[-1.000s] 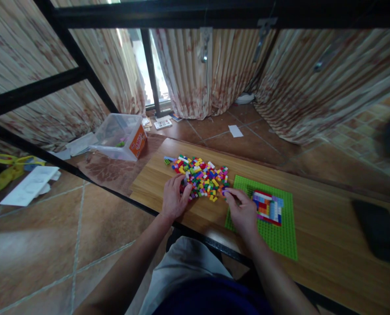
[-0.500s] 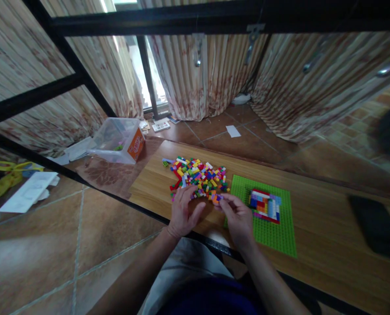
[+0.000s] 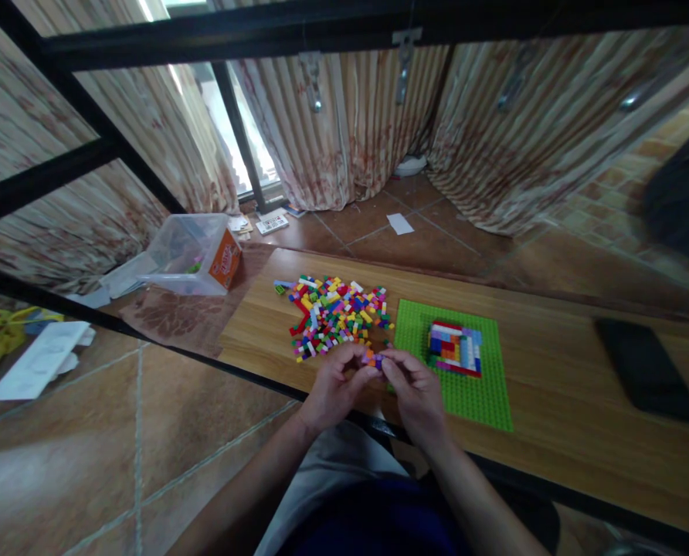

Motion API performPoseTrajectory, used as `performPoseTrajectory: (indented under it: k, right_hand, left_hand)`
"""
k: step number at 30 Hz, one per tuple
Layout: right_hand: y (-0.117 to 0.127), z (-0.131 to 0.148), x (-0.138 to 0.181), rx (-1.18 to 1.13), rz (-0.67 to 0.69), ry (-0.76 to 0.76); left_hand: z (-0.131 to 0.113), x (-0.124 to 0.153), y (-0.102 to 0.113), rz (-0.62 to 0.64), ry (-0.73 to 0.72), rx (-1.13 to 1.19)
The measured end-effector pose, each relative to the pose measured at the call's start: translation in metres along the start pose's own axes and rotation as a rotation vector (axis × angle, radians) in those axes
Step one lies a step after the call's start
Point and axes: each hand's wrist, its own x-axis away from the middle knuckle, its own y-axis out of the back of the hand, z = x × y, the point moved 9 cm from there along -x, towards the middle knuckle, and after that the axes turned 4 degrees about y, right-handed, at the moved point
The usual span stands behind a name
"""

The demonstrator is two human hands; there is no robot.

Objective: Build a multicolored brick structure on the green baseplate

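- Yr L hand (image 3: pixel 336 386) & R hand (image 3: pixel 414 390) meet just off the near-left corner of the green baseplate (image 3: pixel 483 401). The fingertips of both are pinched narrow on the small bricks (image 3: pixel 375 360) (purple/orange), held over the table (image 3: pixel 553 432) edge.
- Risk, my read: the bricks are tiny & gripped at the tips only. A slip could drop them off the edge into yr lap.
- The loose pile (image 3: pixel 336 315) sits just left of the baseplate, near yr L fingers. A careless sweep could scatter it.
- The clear tub (image 3: pixel 191 255), far left of the baseplate, has an orange label. Its text is too blurred to read, & there's no other legible writing.
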Motion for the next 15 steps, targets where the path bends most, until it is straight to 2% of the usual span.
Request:
performPoseTrajectory:
  k: [5,8,11,15]
  right_hand:
    - [0.007,-0.005,0.002,-0.062,-0.033,-0.051]
    - [0.024,-0.004,0.005,-0.071,-0.094,-0.054]
    - [0.058,-0.004,0.011,-0.038,-0.186,-0.052]
    - [0.121,-0.006,0.018,0.009,-0.374,-0.040]
  left_hand:
    - [-0.001,0.002,-0.003,0.037,-0.022,-0.039]
    - [0.008,0.003,0.004,-0.005,-0.031,-0.141]
    - [0.018,0.004,0.012,-0.056,-0.034,-0.252]
    - [0.024,0.003,0.013,-0.058,-0.050,-0.348]
